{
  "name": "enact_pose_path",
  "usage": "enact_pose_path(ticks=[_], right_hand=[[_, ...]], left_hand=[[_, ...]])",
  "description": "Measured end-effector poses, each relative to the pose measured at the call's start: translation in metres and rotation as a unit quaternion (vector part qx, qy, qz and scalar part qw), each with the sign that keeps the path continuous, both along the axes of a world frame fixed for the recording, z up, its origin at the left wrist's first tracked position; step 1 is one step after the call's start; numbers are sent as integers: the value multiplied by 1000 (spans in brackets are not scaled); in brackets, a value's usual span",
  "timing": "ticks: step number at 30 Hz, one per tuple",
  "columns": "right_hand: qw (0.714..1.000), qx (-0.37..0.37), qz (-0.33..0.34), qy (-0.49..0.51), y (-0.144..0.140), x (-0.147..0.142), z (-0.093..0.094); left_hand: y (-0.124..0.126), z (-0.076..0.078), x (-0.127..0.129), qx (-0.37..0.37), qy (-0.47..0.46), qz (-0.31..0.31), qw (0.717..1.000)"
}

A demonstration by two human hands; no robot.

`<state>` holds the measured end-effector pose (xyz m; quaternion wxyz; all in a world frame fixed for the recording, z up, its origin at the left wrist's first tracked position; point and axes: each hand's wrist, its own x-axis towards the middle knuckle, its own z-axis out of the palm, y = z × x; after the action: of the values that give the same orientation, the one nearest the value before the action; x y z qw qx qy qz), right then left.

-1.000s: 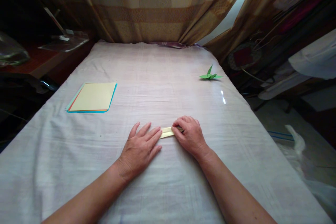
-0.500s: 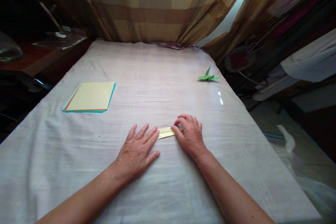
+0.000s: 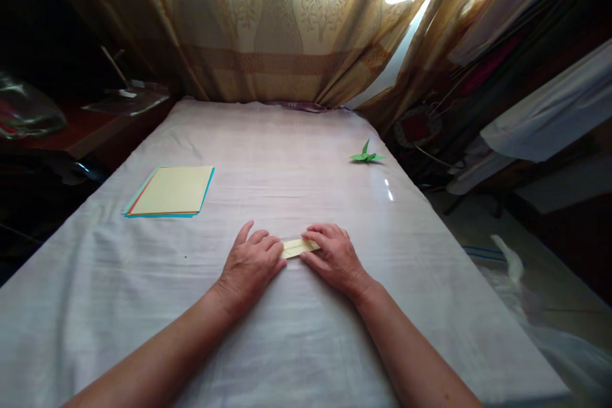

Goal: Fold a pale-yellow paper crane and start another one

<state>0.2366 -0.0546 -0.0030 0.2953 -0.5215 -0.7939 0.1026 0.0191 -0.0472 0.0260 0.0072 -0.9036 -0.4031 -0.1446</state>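
Both hands rest palm down on a table covered with a white cloth (image 3: 306, 159), pressing on a narrow folded strip of pale yellow paper (image 3: 297, 247) that lies flat between them. The left hand (image 3: 251, 264) covers the strip's left end, its fingers (image 3: 270, 247) bent slightly and laid on top of the paper, not wrapped around it. The right hand (image 3: 335, 256) covers the right end; its fingers (image 3: 318, 239) curl over the far edge of the strip and its thumb lies along the near edge, so it pinches the paper lightly against the cloth. Only the short middle stretch of the strip shows between the two sets of fingertips.

Well away from the left fingers, further back and to the left, lies a flat stack of coloured paper sheets (image 3: 172, 191), a pale yellow sheet on top with blue and orange edges showing beneath. Well beyond the right fingers, further back near the table's right edge, stands a small green folded paper bird (image 3: 366, 155). Patterned beige curtains (image 3: 277, 32) hang behind the far end of the table.
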Motion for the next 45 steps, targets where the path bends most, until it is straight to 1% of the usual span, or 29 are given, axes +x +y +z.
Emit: enact_pose_path(ticks=[3,6,9,12,14,17,20,22,25,27,29,32,34,38,45], right_hand=[[999,7,22,-35,1,3,1],[998,30,29,-46,4,4,1],[999,20,24,-24,6,3,-1],[1000,-13,0,18,7,3,0],[998,-34,-18,42,7,3,2],[997,-52,-25,50,7,4,5],[997,-52,-23,50,7,3,5],[997,-23,-25,66,7,2,5],[993,64,-30,90,6,1,7],[992,100,-17,79,4,1,9],[994,103,12,40,2,0,10],[995,77,56,-27,3,-4,9],[994,63,74,-41,5,-7,7],[995,52,77,-38,9,-12,3],[997,50,62,-23,10,-12,0]], left_hand=[[3,1,2,10,-4,-15,1000],[7,-1,-1,16,-17,-28,999],[10,-4,-4,-13,-29,-31,999],[13,-9,-6,-61,-76,-17,995],[13,-13,-6,-77,-112,-6,991],[14,-19,-6,-99,-162,9,982],[15,-22,-6,-129,-199,39,971],[16,-21,-5,-145,-203,62,966],[16,-19,-2,-164,-196,90,963],[17,-17,-1,-169,-190,102,962],[17,-16,0,-167,-181,112,963],[16,-15,2,-150,-158,123,968],[15,-16,2,-130,-143,125,973],[12,-17,0,-77,-132,114,982],[12,-17,-1,-38,-107,50,992]])
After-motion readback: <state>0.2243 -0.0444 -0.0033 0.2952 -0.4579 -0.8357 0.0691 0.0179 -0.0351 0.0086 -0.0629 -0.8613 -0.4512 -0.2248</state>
